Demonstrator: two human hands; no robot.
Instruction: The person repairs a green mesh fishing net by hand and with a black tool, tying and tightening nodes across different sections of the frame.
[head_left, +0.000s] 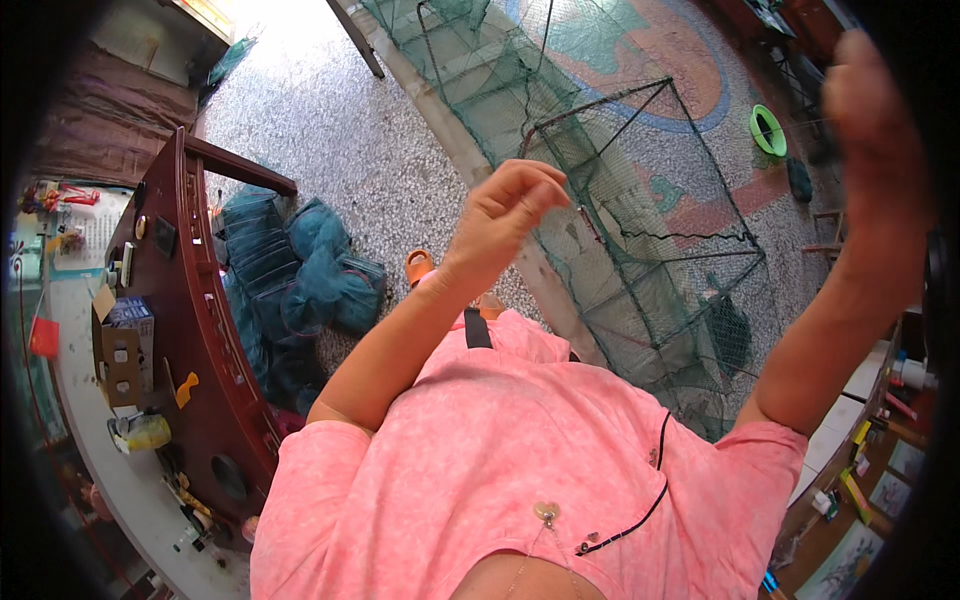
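Observation:
In front of me a green mesh net (600,160) is stretched over dark square wire frames, like a long folding fish trap. My left hand (510,205) is raised over the near edge of this net, thumb and fingers pressed together in a pinch. Whatever lies between those fingertips is too small to make out. My right hand (870,110) is lifted far out to the right, away from the net. Motion smears it, so its fingers cannot be read. A faint thin line, perhaps thread, runs beside it. A small reddish piece (590,224) sits on the net near my left hand.
A long pale board (440,130) runs under the net. Bundled blue-green nets (320,265) lie on the speckled floor at left, beside a dark red wooden cabinet (190,300). A bright green basin (768,130) stands at the far right. A cluttered table (850,500) is at lower right.

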